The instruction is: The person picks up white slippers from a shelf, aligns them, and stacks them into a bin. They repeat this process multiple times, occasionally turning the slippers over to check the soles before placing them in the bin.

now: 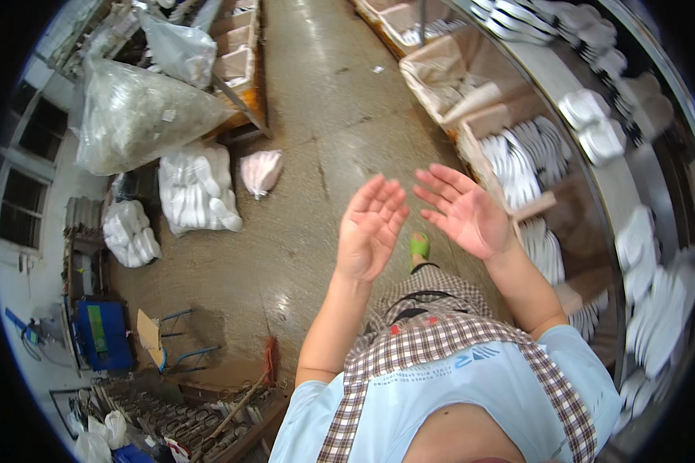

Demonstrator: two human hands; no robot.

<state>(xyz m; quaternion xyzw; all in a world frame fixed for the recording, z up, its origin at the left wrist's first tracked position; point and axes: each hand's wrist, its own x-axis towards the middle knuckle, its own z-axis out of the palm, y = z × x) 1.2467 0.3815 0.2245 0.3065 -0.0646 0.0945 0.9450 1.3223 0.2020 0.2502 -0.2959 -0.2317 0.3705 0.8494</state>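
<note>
Here, left hand, right hand, both spread, empty, white soles to their right

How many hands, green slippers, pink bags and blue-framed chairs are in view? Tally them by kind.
Left hand and right hand: 2
Green slipper: 1
Pink bag: 1
Blue-framed chair: 1
Total: 5

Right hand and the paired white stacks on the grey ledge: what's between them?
In the head view, a lined bin holding long white pieces lies between the right hand and the paired white stacks.
</note>
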